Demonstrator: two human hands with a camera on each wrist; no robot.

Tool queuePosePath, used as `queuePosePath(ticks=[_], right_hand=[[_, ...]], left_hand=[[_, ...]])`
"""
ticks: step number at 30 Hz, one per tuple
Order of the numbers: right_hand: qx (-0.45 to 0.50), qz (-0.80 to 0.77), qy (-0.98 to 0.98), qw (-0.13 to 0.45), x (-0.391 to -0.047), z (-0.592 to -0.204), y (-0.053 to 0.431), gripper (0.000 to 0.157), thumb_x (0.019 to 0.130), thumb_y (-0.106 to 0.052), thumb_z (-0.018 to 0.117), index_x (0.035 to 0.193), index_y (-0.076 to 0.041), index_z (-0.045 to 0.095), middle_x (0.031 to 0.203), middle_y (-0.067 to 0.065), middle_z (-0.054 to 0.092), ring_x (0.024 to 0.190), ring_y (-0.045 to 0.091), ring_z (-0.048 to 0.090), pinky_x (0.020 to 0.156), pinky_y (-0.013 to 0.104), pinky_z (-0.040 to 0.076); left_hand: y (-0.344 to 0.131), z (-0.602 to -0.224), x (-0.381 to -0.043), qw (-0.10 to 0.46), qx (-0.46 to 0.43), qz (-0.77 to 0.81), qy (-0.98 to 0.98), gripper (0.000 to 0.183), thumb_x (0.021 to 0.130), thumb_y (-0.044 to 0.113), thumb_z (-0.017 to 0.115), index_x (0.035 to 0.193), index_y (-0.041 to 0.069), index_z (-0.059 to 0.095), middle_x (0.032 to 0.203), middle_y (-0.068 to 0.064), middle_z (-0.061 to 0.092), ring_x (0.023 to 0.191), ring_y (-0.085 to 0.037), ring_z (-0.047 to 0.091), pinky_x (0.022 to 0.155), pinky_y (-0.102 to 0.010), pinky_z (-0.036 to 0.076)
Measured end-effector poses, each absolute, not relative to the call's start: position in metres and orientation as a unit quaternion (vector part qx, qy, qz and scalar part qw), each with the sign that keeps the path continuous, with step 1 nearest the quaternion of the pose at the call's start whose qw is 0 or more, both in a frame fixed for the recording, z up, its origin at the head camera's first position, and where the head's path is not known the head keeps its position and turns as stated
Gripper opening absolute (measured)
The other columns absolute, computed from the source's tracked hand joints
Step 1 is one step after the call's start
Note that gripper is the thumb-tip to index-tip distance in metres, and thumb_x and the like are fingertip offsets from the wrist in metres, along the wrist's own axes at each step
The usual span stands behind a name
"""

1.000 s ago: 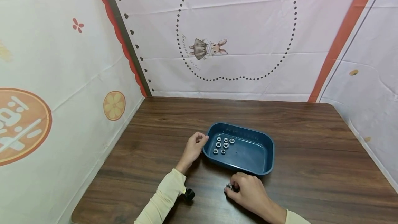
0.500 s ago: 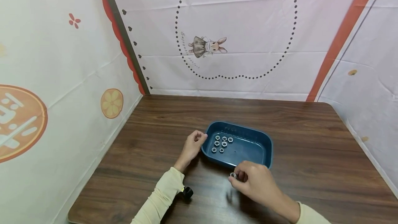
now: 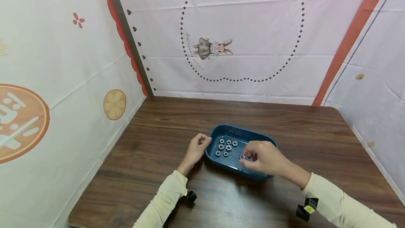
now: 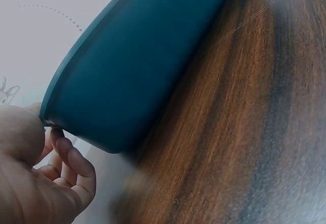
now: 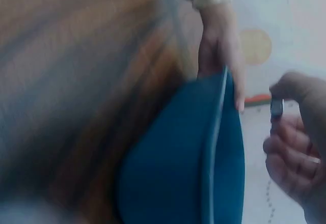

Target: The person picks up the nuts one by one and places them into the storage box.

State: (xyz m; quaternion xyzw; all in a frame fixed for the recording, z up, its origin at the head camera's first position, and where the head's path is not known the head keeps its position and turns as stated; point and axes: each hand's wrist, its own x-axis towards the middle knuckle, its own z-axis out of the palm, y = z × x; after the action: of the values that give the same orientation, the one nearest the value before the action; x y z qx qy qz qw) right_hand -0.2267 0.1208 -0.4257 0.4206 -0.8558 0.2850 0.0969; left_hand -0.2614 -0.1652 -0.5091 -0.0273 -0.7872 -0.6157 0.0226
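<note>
A blue plastic tray (image 3: 253, 176) sits on the table, with several metal nuts (image 3: 229, 147) lying in its left half. My right hand (image 3: 264, 157) is over the tray's right part and pinches one more nut (image 5: 276, 107) between thumb and fingertips. In the right wrist view that nut is held above the level of the rim. My left hand (image 3: 195, 151) grips the tray's left rim, thumb over the edge and fingers curled beneath it, as the left wrist view shows around the tray wall (image 4: 117, 76).
The brown wooden table (image 3: 152, 133) extends around the tray. Printed cloth (image 3: 253, 27) hangs behind and along both sides. Black wrist cameras (image 3: 191, 197) are strapped to both light sleeves.
My right hand has lifted the nut off the table in front of the tray and carried it forward over the tray. My left hand stays on the left rim.
</note>
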Motion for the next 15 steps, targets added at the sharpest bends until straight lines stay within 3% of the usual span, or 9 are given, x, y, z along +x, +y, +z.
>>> queuePosePath(ticks=[15], right_hand=[[0.514, 0.241, -0.823, -0.012, -0.305, -0.423, 0.119, 0.012, 0.091, -0.023, 0.079, 0.095, -0.013, 0.076, 0.082, -0.009, 0.065, 0.070, 0.000, 0.056, 0.062, 0.022, 0.050]], left_hand=[[-0.165, -0.511, -0.263, 0.016, -0.020, -0.615, -0.788, 0.025, 0.103, 0.032, 0.064, 0.103, 0.006, 0.064, 0.077, -0.008, 0.056, 0.064, -0.014, 0.051, 0.058, -0.026, 0.043]])
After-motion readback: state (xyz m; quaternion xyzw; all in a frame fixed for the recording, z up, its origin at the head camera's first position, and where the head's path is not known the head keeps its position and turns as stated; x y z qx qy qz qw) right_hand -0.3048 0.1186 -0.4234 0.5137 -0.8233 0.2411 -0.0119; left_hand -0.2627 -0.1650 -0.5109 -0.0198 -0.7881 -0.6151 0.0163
